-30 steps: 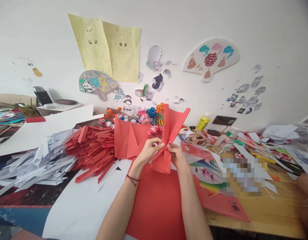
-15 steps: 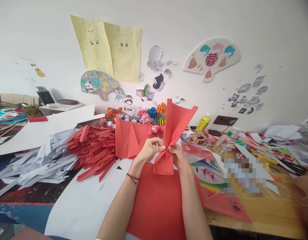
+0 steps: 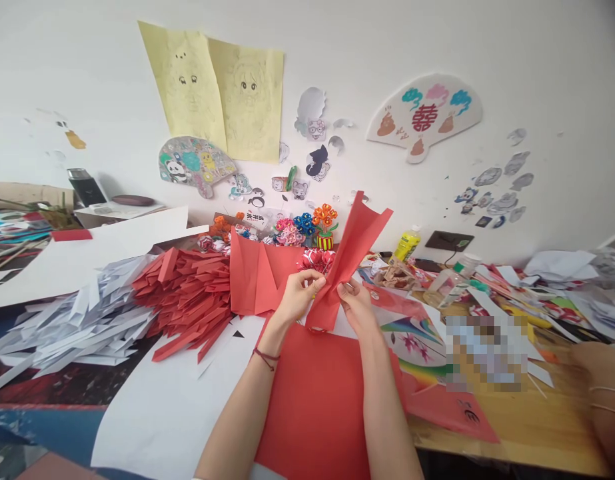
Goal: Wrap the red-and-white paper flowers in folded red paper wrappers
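Note:
A folded red paper (image 3: 350, 247), pinched narrow at its middle and flared at the top, is held up between my hands. My right hand (image 3: 356, 301) grips its right side with thumb and fingers. Just left of the paper, my left hand (image 3: 302, 292) has thumb and fingertips pressed together; a thin thread or wire seems to show there, too fine to be sure. Under my forearms lies a large flat red sheet (image 3: 317, 407). Another creased red paper (image 3: 264, 277) stands behind my left hand.
Piles of red strips (image 3: 187, 293) and white strips (image 3: 87, 320) lie at the left. Pipe-cleaner flowers (image 3: 324, 217) stand at the back near a yellow bottle (image 3: 407, 244). Paper scraps litter the right side, where another person's arm (image 3: 600, 393) shows.
The folded red paper has tilted to the right and looks narrower. My left fingers have moved slightly off its middle. My right hand has shifted a little up its side.

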Motion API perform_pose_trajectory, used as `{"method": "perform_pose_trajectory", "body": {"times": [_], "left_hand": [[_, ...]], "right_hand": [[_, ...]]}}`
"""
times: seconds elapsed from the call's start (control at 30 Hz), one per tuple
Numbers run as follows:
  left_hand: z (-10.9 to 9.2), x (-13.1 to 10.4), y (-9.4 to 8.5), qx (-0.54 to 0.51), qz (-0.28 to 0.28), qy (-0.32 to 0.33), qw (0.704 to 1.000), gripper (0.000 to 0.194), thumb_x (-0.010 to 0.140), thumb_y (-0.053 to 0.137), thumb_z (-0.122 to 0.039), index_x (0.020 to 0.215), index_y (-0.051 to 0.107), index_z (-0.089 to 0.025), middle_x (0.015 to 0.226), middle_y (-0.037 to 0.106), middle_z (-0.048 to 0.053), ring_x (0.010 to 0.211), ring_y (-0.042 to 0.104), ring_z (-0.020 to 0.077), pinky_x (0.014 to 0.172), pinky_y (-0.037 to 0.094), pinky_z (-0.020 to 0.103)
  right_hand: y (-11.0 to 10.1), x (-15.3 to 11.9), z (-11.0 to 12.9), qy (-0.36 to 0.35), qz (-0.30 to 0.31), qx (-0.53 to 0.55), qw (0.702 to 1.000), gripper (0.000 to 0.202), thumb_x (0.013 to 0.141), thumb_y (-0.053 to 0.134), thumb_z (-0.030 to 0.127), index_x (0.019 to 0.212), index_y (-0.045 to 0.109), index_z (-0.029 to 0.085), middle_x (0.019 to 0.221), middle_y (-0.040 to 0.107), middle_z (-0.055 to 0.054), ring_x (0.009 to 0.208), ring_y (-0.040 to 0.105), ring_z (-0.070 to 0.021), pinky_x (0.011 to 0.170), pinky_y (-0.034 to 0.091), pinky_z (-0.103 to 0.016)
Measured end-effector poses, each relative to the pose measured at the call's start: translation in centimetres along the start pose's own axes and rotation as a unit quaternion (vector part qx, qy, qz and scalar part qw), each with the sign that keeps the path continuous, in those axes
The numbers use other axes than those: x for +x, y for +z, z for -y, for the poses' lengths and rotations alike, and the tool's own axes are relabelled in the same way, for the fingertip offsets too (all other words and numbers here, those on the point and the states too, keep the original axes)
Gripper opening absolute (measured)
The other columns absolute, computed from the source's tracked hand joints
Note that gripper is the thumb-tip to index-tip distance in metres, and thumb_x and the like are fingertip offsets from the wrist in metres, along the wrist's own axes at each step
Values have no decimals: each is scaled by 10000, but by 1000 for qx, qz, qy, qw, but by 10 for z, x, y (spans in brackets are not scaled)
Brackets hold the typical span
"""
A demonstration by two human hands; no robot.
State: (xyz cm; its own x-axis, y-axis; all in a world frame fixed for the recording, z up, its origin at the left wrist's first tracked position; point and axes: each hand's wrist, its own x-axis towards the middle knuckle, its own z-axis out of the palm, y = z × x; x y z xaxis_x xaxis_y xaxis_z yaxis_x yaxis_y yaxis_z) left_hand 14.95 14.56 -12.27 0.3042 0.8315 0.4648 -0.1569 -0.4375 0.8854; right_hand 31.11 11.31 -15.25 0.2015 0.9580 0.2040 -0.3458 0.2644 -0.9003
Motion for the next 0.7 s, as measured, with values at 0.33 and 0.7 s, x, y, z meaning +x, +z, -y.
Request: {"method": "perform_pose_trajectory", "body": {"times": [0.33,0.7], "left_hand": [[11,-1,4,114,-51,34,992,244,837,673,-423,768,728,-195,779,702,36,773,531,190,719,380,285],[13,-1,8,126,-44,47,990,268,915,560,-371,762,673,-182,770,660,33,753,504,176,707,385,275]], "right_hand": [[9,-1,1,-47,-27,-20,998,340,621,885,396,878,751,217,898,760,-49,889,697,-236,920,519,-414],[11,-1,-6,-58,-12,-53,997,302,694,845,395,909,758,202,966,757,-64,949,686,-248,961,495,-422]]}}
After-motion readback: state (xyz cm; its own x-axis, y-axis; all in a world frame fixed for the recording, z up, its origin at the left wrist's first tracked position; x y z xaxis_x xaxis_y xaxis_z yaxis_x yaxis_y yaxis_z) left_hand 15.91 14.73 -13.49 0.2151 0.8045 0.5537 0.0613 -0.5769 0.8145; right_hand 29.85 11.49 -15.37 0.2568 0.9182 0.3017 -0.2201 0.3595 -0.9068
